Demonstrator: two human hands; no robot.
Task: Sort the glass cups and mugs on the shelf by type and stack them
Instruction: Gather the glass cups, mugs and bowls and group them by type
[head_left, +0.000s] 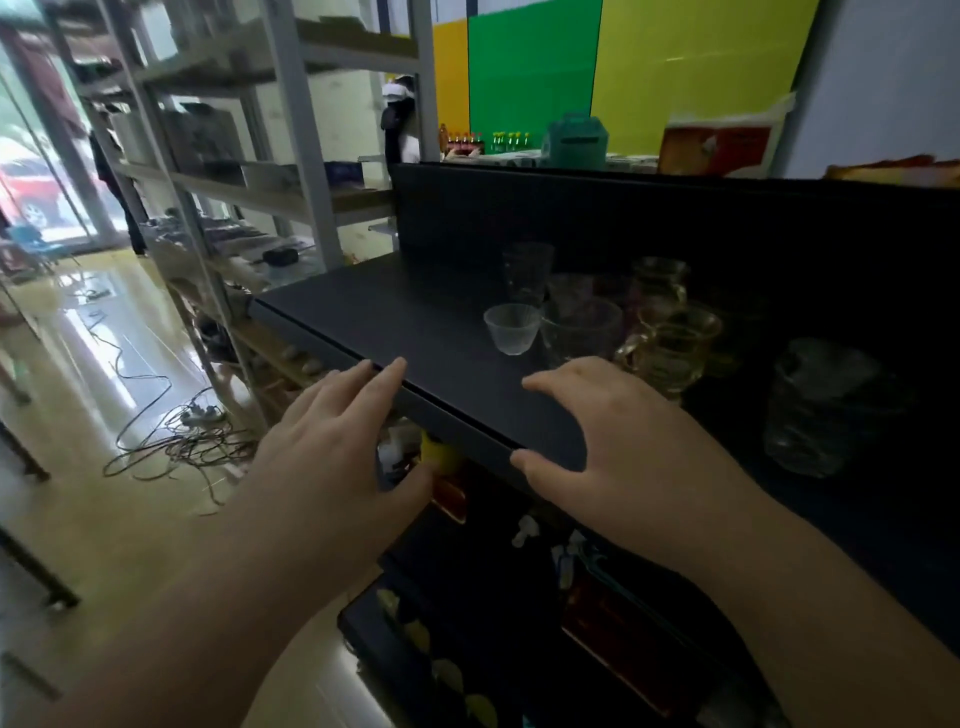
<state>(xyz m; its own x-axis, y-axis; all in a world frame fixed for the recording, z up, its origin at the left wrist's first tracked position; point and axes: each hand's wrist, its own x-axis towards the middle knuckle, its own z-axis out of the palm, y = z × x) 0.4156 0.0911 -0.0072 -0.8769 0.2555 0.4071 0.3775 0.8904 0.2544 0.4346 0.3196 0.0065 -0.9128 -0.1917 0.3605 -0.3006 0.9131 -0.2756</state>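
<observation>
Both hands are empty with fingers spread loosely: the left hand (332, 441) at the black shelf (415, 322) front edge, the right hand (613, 441) over it, palm down. Glassware clusters just ahead: amber mugs (670, 345), then a small clear cup (511, 327). Best to reach the nearest piece first and grip low.

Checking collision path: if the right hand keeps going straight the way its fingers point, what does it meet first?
Probably the clear glass cup just beyond the right hand, with the amber mug close beside it. Depth is hard to judge in this view.
</observation>
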